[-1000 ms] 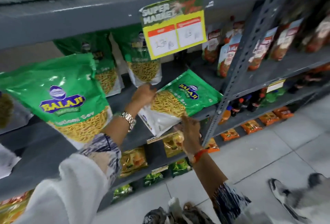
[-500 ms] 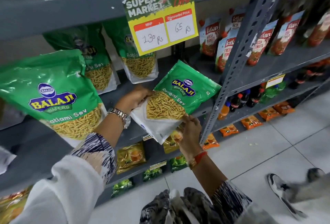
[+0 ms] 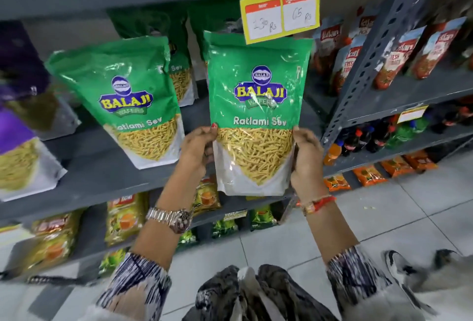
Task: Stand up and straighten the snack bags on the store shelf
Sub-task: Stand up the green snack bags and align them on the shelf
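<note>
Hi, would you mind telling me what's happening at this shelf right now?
A person is tidying snack bags. Both hands, left hand and right hand, hold a green Ratlami Sev bag upright by its lower sides at the front of the grey shelf. Another Ratlami Sev bag already stands to its left, slightly tilted.

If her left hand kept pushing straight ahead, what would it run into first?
Probably the left hand would meet the other Ratlami Sev bags standing further back on the shelf; depth is unclear.
</note>
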The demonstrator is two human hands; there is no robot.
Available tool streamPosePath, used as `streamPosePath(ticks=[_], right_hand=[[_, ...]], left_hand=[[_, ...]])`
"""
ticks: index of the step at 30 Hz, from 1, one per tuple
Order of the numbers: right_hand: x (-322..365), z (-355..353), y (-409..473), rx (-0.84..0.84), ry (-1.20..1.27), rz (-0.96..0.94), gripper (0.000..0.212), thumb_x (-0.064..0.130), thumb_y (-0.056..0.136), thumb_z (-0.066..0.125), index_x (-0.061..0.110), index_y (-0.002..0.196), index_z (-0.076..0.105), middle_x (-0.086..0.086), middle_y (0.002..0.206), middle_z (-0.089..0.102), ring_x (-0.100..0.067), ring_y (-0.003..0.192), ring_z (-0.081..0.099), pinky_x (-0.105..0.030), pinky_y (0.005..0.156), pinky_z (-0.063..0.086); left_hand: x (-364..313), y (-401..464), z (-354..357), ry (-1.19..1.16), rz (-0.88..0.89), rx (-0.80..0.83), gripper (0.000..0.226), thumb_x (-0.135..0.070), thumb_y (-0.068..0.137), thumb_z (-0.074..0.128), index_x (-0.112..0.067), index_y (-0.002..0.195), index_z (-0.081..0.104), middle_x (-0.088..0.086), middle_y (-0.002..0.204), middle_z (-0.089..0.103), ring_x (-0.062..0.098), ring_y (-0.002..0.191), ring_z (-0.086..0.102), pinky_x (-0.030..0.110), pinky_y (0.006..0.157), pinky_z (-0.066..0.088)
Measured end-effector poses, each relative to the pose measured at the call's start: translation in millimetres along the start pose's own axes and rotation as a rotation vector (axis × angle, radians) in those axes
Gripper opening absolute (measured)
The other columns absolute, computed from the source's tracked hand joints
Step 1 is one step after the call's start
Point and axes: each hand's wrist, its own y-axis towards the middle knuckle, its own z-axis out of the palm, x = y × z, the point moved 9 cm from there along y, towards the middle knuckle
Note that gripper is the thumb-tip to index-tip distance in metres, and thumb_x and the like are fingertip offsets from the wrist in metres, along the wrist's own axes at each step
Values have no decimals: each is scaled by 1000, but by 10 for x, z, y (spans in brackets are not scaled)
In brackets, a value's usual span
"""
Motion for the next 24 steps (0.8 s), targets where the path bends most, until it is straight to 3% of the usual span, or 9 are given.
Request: streamPosePath(ticks=[4, 8, 12, 15, 20, 22, 24], right_hand=[[49, 30, -110, 61, 5, -9, 24, 2, 90, 53, 11, 69, 57, 4, 60, 67, -7, 59, 64, -17, 57, 53], [-22, 81, -176, 105, -15, 3, 23, 6, 91, 53, 15, 72, 60, 14, 54, 69, 2, 52, 64, -12, 48, 49], [-63, 187, -120, 128, -23, -9, 20, 10, 92, 55, 18, 76, 64, 10, 65, 72, -1, 61, 68, -19, 59, 54], [-46, 325, -13, 154, -31, -30, 17, 13, 92, 55, 19, 80, 66, 4, 76, 72, -8, 70, 68, -28, 74, 56], [11, 572, 253, 236, -15, -71, 14, 14, 94, 53, 19, 86, 64, -3, 90, 69, -18, 87, 65, -44, 95, 50], [39, 696, 386, 268, -5, -76, 13, 13, 95, 51, 17, 89, 62, -5, 94, 68, -21, 92, 63, -45, 97, 48], [53, 831, 515, 307, 1, -75, 13, 13, 96, 48, 15, 92, 60, -6, 95, 67, -19, 90, 63, -41, 90, 50]], left_hand=[[-62, -232, -160, -33, 47, 19, 25, -7, 87, 51, -20, 66, 54, -13, 38, 43, 3, 34, 33, 13, 34, 26], [-57, -270, -291, -72, 62, -25, 31, -10, 87, 56, -24, 59, 59, -14, 42, 51, 4, 44, 41, 15, 43, 38], [-37, -196, -289, -94, 84, -68, 26, -7, 89, 51, -21, 68, 56, -14, 44, 54, 6, 53, 43, 18, 50, 42], [-66, -95, -247, -80, 120, -91, 25, -6, 91, 47, -19, 71, 53, -6, 58, 53, 8, 59, 47, 21, 58, 41], [-263, 171, -104, -36, 189, -65, 23, -5, 94, 40, -19, 77, 49, -2, 69, 49, 10, 65, 45, 24, 64, 39], [-378, 290, -63, -32, 217, -74, 27, 0, 93, 39, -20, 78, 48, -2, 72, 47, 11, 68, 42, 26, 66, 37], [-474, 411, -22, -31, 228, -82, 30, 3, 92, 37, -21, 79, 47, -1, 76, 49, 11, 71, 44, 27, 69, 37]])
